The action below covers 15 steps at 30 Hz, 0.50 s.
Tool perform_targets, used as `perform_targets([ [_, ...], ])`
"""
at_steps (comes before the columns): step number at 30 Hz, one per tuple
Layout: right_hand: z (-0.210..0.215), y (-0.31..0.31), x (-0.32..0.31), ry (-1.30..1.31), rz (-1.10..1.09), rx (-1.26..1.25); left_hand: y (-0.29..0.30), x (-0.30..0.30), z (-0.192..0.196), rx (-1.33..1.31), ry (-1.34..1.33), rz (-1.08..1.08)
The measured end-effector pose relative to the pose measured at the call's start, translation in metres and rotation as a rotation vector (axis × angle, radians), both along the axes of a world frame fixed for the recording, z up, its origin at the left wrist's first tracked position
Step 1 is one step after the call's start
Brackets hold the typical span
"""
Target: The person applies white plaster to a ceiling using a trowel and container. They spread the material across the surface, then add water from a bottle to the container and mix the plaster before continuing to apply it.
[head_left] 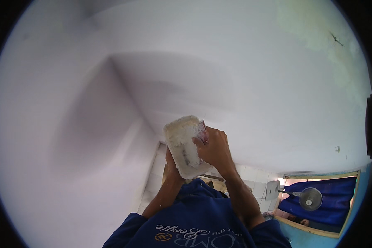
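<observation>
In front of my chest a pale rectangular tub is tilted so its inside shows. White paste or paint coats it, with a few dark streaks. My left hand is wrapped round the tub's left side from beneath, and its fingers are mostly hidden behind the tub. Over the tub's right edge, my right hand is closed round a small tool with a dark red part and white smears. Its working end is against the tub's upper right rim, and I cannot make out its exact kind.
White walls meet in a corner ahead. Pale green patches show at the upper right. At the lower right a round grey fan stands out before a blue curtain in a wood-framed opening. White tiles lie behind my right arm.
</observation>
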State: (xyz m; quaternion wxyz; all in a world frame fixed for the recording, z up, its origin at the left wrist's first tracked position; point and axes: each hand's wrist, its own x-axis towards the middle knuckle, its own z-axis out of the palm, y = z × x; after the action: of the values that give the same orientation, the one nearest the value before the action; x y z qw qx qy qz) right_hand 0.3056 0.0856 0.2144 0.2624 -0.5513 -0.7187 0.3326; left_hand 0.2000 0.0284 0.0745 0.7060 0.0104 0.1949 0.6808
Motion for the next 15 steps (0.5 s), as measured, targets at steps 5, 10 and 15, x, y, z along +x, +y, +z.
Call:
perform_targets([
  [5,0.003,-0.003,-0.001,-0.131,0.016,-0.014,0.005,0.001,0.002,0.111,-0.055,0.002],
  [10,0.013,-0.004,-0.004,-0.017,0.016,-0.012,0.0,-0.004,0.006,0.048,0.028,-0.02],
  [15,0.01,-0.016,0.005,-0.114,0.037,0.002,-0.013,0.0,-0.001,0.072,-0.039,-0.013],
])
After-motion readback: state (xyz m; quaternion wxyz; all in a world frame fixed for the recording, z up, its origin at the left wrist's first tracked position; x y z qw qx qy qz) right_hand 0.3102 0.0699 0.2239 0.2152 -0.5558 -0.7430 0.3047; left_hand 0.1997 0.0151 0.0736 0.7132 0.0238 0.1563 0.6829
